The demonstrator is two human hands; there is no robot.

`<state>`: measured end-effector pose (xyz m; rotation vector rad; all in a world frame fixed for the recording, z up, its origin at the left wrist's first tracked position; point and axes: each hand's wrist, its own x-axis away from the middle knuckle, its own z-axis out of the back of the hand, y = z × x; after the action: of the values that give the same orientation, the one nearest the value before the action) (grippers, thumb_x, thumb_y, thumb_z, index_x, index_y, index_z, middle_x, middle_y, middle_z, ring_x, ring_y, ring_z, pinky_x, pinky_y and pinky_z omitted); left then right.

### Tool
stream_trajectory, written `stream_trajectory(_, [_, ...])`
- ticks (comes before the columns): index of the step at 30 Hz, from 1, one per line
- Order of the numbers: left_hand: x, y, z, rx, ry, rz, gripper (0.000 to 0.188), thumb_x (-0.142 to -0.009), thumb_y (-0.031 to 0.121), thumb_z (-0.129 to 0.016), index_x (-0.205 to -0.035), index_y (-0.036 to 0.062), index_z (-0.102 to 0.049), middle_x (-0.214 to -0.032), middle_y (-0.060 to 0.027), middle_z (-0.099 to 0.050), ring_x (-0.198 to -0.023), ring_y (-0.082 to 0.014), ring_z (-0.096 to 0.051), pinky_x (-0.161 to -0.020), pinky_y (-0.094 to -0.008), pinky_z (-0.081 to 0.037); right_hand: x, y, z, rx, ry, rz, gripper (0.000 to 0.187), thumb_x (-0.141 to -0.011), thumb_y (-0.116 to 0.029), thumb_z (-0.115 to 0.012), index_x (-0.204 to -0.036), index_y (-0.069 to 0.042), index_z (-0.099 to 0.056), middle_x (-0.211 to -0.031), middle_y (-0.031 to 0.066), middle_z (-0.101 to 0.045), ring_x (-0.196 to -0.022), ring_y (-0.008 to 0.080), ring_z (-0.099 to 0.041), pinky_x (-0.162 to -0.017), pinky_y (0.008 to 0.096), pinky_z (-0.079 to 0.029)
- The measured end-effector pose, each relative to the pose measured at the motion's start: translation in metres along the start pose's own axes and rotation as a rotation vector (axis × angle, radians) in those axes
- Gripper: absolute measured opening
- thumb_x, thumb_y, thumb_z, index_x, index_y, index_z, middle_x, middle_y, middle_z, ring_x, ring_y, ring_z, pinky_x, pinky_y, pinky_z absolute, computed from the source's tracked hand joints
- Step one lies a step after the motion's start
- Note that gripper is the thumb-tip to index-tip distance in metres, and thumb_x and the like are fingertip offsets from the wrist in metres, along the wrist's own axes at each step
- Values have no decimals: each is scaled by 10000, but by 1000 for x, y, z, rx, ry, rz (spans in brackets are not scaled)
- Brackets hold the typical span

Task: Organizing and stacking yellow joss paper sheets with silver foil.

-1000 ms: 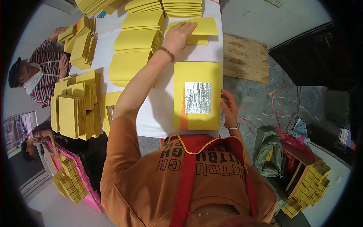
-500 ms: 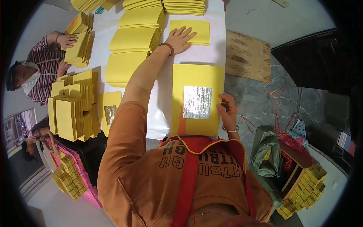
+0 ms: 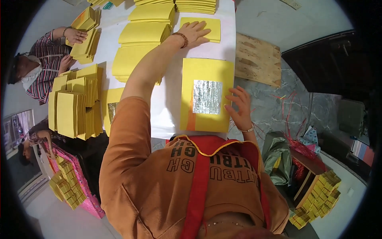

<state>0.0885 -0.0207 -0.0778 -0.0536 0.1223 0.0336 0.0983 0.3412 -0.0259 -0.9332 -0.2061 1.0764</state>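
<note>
My left hand (image 3: 193, 32) lies flat with spread fingers on a folded yellow paper bundle (image 3: 213, 31) toward the far side of the table. Closer to me is a stack of yellow paper sheets (image 3: 207, 71), its top sheet bearing a silver foil square (image 3: 207, 97) and an orange stripe down the lower left. Beside that stack's right edge my right hand (image 3: 240, 104) is raised with fingers apart, holding nothing. Left of my forearm several folded yellow paper bundles (image 3: 133, 59) lie in a row on the white-covered table (image 3: 163, 111).
Across the table on the left, a person in a striped top (image 3: 49, 51) rests a hand on yellow bundles (image 3: 85, 46). Upright yellow bundles (image 3: 69, 115) stand nearer. A wooden board (image 3: 258, 59) lies beyond the table's right edge. Bundles fill a crate (image 3: 318, 199) at lower right.
My right hand has lifted slightly off the stack's edge and its fingers have spread. My left hand stays flat on the folded bundle. The whole view has shifted a little.
</note>
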Motion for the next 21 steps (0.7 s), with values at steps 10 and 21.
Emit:
stream_trajectory(10, [149,141,106,499,173,-217,309,-789,228,-588,-1064,87,-582,-989,-97,-574,-850,-244,-534,-714,-356,-403,7,11,-21,-46,28,35,222,-679,-163,-691,-892,-118,-644,-1130,67,-546,-1080,271,-478,-901,382,-367])
stream_trajectory(21, [207,173,120,640,-17,-155,417,-727,256,-664,-1069,40,-565,-1032,-97,-552,-895,-254,-521,-764,-346,-427,11,27,-32,-182,53,-50,168,-764,-141,-631,-922,-91,-662,-1171,73,-523,-1107,238,-464,-938,344,-352])
